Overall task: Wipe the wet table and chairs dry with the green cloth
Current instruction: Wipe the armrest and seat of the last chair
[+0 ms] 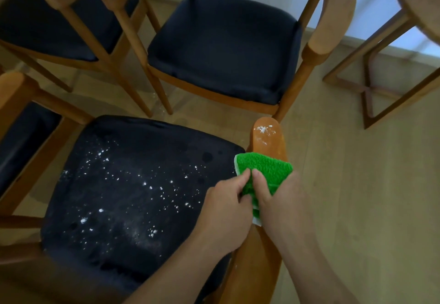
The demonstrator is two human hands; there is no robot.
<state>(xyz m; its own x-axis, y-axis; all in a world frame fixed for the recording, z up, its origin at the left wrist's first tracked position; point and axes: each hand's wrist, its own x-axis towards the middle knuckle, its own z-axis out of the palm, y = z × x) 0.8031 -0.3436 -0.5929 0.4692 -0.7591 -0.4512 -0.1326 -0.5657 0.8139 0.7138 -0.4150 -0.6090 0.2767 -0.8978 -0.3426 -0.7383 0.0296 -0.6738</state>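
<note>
At the far left edge a chair with a dark seat point(21, 141) shows only in part, its wooden frame cutting across the corner. Above it, at the top left, stands another chair point(54, 20) with a dark padded seat and slim wooden legs. Next to that, at top centre, a third chair point(223, 46) has a smooth, rounded, dark cushion and a curved wooden armrest along its right side.

The nearest chair point(133, 189) fills the lower left and centre. Its dark seat is speckled with bright droplets point(152, 187), thickest toward the middle and front. Along the seat's right edge runs a rounded wooden armrest point(266, 137), glossy, with wet spots at its far tip.

The left hand point(226, 211) pinches the near left edge of the green cloth point(264, 168), thumb and fingers closed on it. The cloth, fluffy and bright with a pale border, is draped over the armrest, behind the wet tip. The right hand point(283, 203) lies over the cloth's right part, thumb pressed on top and fingers wrapped down the far side of the armrest, clamping the cloth to it.

At the right edge, the table point(419, 1) shows a rounded wooden top and crossed wooden legs, standing on the pale wooden floor point(357, 184).
</note>
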